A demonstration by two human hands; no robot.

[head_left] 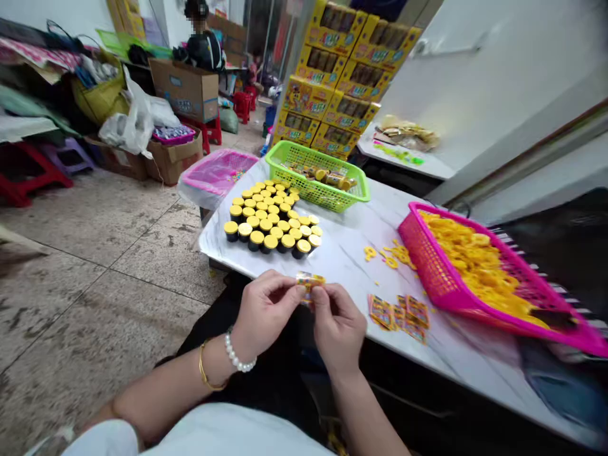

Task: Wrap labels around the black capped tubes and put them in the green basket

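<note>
In front of the table edge, my left hand [273, 310] and my right hand [336, 323] pinch a small shiny yellow printed label [310, 280] between thumbs and fingers. Whether it is flat or a sleeve, I cannot tell. Beyond my left hand stand several dark little jars with yellow lids [270, 218], upright in close rows. To the right of my right hand lie small piles of printed labels [399, 315]. Loose yellow plastic pieces [392, 255] are scattered behind those piles.
A pink basket [441, 272] of yellow plastic pieces stands on the right of the white table [351, 244]. At the back sits a green basket [280, 168] with wrapped items. Yellow boxes [308, 98] are stacked behind. A pink lined basket [209, 171] stands left. Another person [204, 47] is far off.
</note>
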